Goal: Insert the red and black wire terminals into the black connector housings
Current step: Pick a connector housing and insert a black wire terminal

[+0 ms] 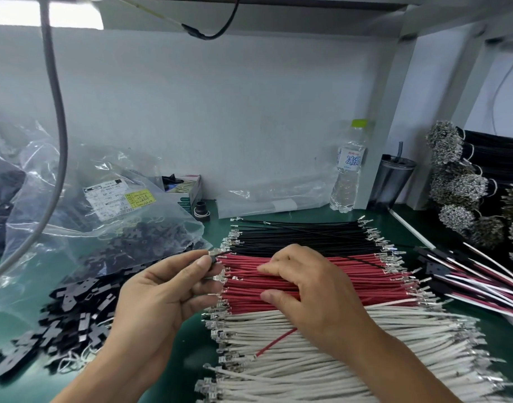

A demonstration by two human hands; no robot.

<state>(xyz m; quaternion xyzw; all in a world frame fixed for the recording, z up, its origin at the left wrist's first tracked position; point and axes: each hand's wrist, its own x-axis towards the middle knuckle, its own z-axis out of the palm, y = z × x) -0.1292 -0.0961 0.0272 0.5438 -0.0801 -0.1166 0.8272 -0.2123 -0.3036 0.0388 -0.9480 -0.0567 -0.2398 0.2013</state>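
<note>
Black connector housings [75, 309] piled near left on green mat. Left hand [159, 295] pinches black wire [307, 251] by its terminal end. Right hand [310, 286], fingers curled, picks at red wires [351, 283] stacked centre, between black and white rows.

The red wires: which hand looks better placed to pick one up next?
Probably the right hand: its fingers already rest on the red wires. The left hand is busy pinching a black wire near its terminal.
</note>
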